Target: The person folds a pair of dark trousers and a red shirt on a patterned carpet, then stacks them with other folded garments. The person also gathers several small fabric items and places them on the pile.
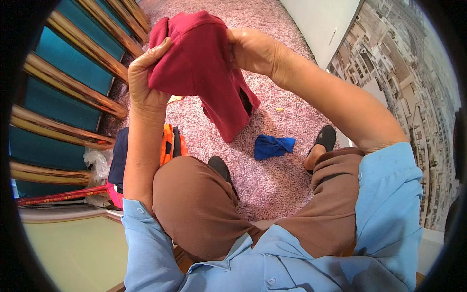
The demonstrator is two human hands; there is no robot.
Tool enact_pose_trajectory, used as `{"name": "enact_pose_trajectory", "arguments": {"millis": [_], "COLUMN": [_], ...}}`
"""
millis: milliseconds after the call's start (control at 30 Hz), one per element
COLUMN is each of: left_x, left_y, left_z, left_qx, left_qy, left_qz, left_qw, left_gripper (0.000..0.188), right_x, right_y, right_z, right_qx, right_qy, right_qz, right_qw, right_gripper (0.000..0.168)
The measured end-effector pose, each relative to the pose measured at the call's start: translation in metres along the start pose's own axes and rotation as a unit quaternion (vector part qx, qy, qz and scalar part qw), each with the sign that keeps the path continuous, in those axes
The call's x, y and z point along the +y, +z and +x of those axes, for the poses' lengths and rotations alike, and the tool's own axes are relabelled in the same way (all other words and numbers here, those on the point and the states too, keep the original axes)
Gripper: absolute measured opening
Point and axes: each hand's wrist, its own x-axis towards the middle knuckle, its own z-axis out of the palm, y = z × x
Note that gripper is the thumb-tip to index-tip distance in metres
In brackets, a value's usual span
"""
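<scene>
A dark red cloth garment [197, 58] hangs from both hands above the carpet, with a dark opening near its lower right edge. My left hand [149, 73] grips its left side, the thumb on top of the cloth and the other fingers hidden. At the garment's right edge is my right hand [253, 53], its fingertips blurred and partly behind the fabric. A crumpled blue cloth [273, 146] lies on the carpet between my feet, below the red garment.
Folded orange and black cloth [168, 144] and dark blue cloth [119, 157] lie left of my knee. A clear plastic bag [98, 162] and a red strip [62, 196] are beside them. Slatted wooden furniture [73, 89] lines the left; a picture-covered panel [408, 84] stands right.
</scene>
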Motion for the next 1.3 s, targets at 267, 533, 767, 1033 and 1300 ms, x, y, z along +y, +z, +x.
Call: {"name": "enact_pose_trajectory", "arguments": {"millis": [267,533,767,1033,1300], "left_x": [0.002,0.019,-0.012,-0.023,0.016], "left_y": [-0.017,-0.071,-0.001,0.008,0.031], "left_z": [-0.007,-0.017,-0.003,0.033,0.049], "left_qx": [0.095,0.329,0.128,0.056,0.025], "left_qy": [0.046,0.173,0.210,0.064,0.129], "left_qz": [0.110,0.344,0.663,0.598,0.498], "left_qw": [0.988,0.863,0.707,0.797,0.857], "left_gripper": [0.035,0.045,0.060,0.020,0.016], "right_x": [-0.028,-0.019,-0.012,-0.010,0.053], "right_y": [-0.027,-0.023,-0.009,-0.001,-0.034], "right_z": [0.005,-0.009,-0.013,-0.007,-0.028], "right_qx": [0.116,0.104,0.009,-0.006,-0.044], "right_qy": [-0.131,-0.145,-0.132,-0.225,-0.187], "right_qz": [0.043,-0.096,-0.152,-0.221,-0.544], "right_qw": [0.984,0.979,0.979,0.949,0.817], "right_gripper": [0.029,0.036,0.038,0.042,0.029]}}
